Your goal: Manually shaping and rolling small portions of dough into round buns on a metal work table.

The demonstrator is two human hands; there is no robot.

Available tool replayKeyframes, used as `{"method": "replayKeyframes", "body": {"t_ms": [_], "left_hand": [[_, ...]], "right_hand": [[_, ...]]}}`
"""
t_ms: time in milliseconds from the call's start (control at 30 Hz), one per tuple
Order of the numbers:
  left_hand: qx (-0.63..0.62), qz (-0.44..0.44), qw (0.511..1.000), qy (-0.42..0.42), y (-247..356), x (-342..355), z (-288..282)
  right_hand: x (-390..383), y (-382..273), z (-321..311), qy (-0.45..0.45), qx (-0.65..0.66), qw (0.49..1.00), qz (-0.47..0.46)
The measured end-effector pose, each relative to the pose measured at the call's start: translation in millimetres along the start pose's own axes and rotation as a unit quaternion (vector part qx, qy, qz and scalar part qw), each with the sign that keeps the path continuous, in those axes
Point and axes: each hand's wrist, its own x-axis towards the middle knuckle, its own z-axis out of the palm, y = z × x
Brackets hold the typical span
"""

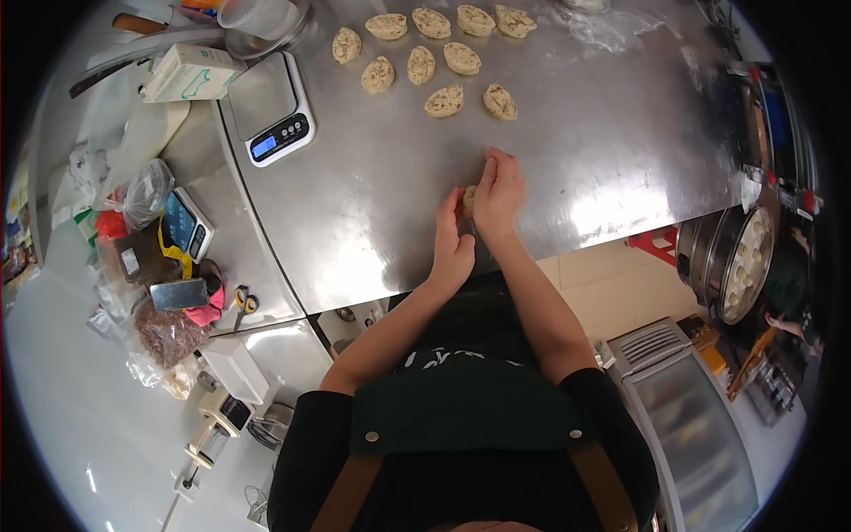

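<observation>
A small piece of speckled dough [469, 201] sits between my two hands on the steel table, mostly hidden by them. My left hand [453, 241] presses its fingers along the left side, thumb toward the other hand. From the right, my right hand [502, 193] curves over the dough with its fingers together. Beyond my hands lie several shaped dough pieces, pale with brown flecks and pointed at the ends; the nearest are one dough piece [444, 101] and another dough piece [500, 102].
A white kitchen scale [282, 115] stands on the left, beside a carton [192, 73]. Scissors [245, 302], a phone [179, 294] and plastic bags lie on the left counter. Flour dusts the table's far right. A round steamer [746, 264] with pale buns stands at right.
</observation>
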Motion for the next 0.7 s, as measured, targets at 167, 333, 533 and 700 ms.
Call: {"method": "replayKeyframes", "body": {"t_ms": [167, 333, 533, 700], "left_hand": [[-0.021, -0.002, 1.0, 0.014, -1.1, -6.8, 0.3], [0.03, -0.064, 0.997, -0.024, -16.5, 14.2, -16.5], [0.037, -0.039, 0.996, -0.073, -3.6, -7.1, -11.5], [0.053, -0.017, 0.996, -0.071, -0.9, -12.3, -14.6]], "right_hand": [[-6.8, 5.7, 6.9, -0.01, -0.063, 0.998, 0.007], [-10.1, 12.7, 10.8, -0.006, -0.084, 0.996, -0.014], [-18.5, -12.7, -5.7, -0.036, -0.045, 0.994, 0.089], [-32.3, 10.9, -10.1, 0.018, -0.064, 0.997, 0.037]]}}
